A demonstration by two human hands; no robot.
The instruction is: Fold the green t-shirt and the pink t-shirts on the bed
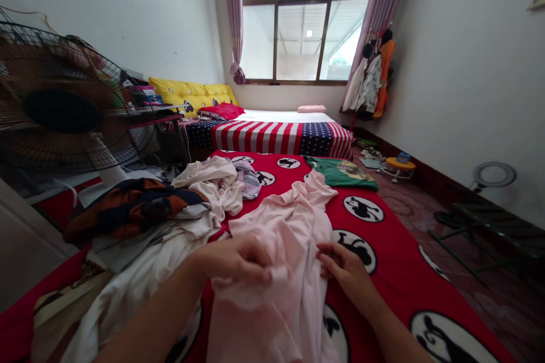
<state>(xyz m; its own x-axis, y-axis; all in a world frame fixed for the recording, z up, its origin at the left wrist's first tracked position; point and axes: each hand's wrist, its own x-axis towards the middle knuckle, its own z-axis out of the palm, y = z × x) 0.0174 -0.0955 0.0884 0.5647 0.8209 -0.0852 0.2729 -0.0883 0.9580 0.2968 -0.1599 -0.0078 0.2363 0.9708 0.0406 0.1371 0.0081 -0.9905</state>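
Observation:
A pale pink garment [293,227] lies lengthwise on a red blanket [383,255] printed with black figures in white ovals. It is wrinkled, its far end narrow and bunched. My left hand [240,255] is closed on a raised fold of the pink cloth near the middle; this part is slightly blurred. At the garment's right edge, my right hand [340,266] has its fingers apart and bent, the tips touching or very near the cloth. Beyond the garment lies a green shirt [336,173] with a printed picture.
Left of the garment, cream and white clothes [208,187] and a dark-orange patterned cloth [140,204] are heaped. A large fan [63,108] stands behind them. A second bed [272,136] is under the window. A folding chair [498,227] and an orange stool [400,164] are on the right.

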